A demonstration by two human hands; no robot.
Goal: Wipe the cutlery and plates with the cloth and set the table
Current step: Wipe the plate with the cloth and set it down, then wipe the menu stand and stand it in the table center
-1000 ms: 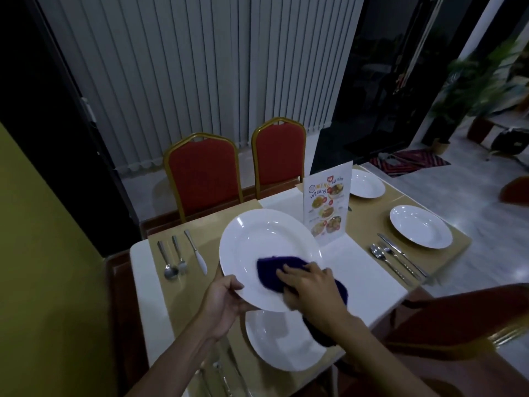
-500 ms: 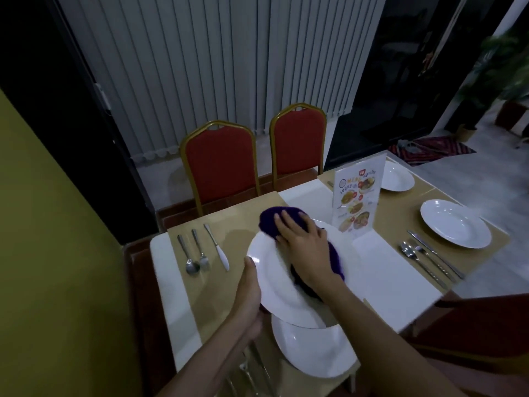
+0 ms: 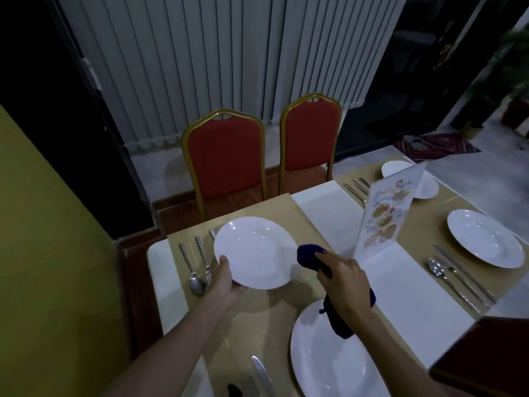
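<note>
1. The left hand's [image 3: 229,277] fingers grip the near rim of the white plate [image 3: 254,252], over the bench's [image 3: 400,282] tan runner [image 3: 286,207].
2. The right hand's [image 3: 346,282] fingers clutch the purple cloth [image 3: 307,255], just beside that plate.
3. Two red chairs [image 3: 226,161] stand before grey blinds [image 3: 200,67].

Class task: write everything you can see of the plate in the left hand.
The white plate is round, glossy and ceramic-looking, with a broad rim round a shallow well. The left hand grips its near-left edge, thumb on top, holding it face up over the placemat. The purple cloth in the right hand sits at its right edge; contact is unclear.
</note>
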